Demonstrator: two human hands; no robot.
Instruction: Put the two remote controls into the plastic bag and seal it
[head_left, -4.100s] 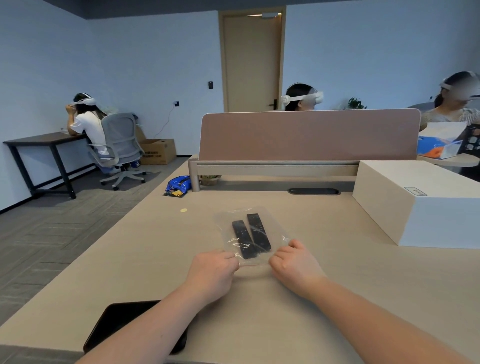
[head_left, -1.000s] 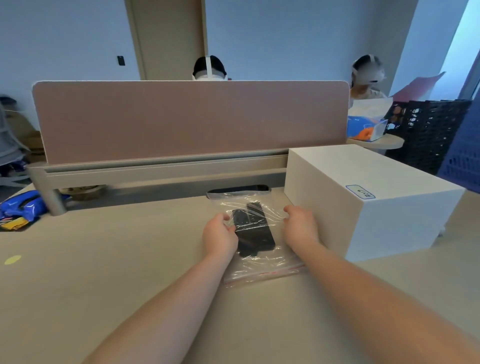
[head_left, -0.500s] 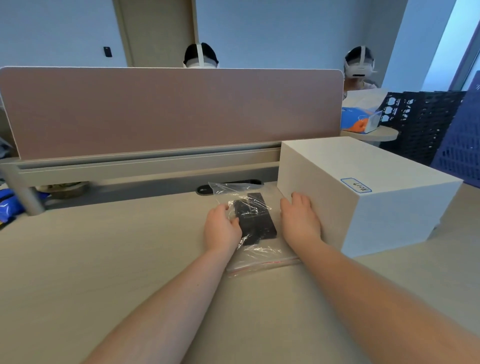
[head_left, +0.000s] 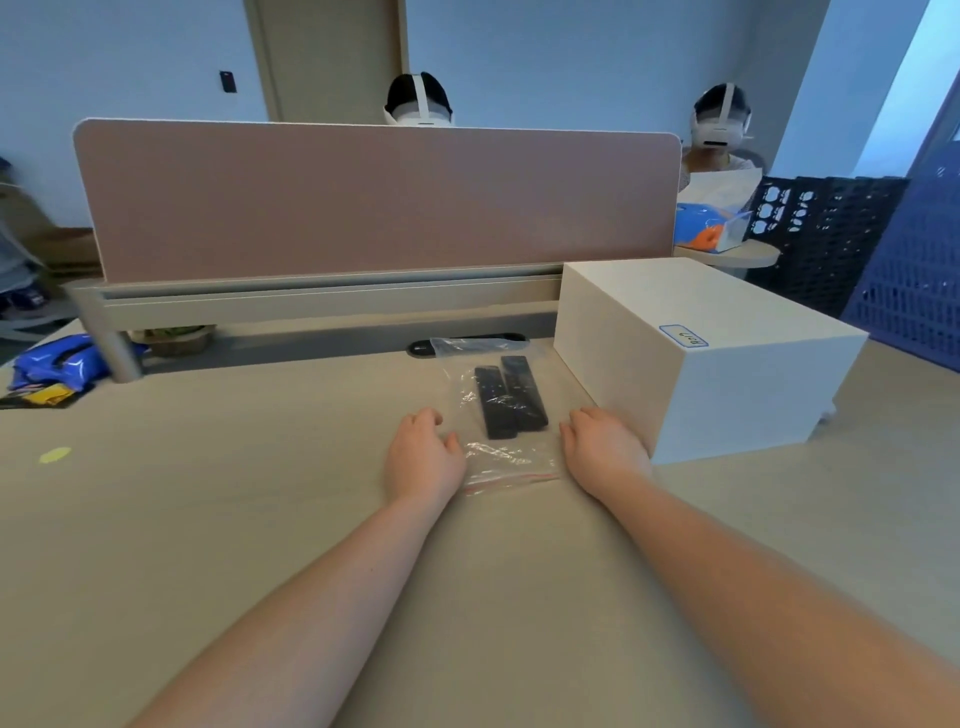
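Head view looks down on a wide, smooth beige desk. At its far edge stands a flat pink divider panel with rounded corners. Behind the panel sit two people in white headsets. The walls are pale blue, and a tan door is at the back. A big white box with a small blue label sits on the right side of the desk. A shiny blue snack packet lies far left, near a little yellow round sticker. Dark and blue plastic crates with holes stand at the far right.

The thin, crinkly clear plastic bag lies flat on the desk, just beside the white box, with its red zip strip at the near end. Inside it, the two long flat black remote controls lie side by side.

Half a second ago both hands were pressing on the bag. Now they have let go. The left hand rests just left of the bag, fingers loose and a little spread, holding nothing. The right hand sits between the bag and the box, fingers loosely spread, holding nothing too.
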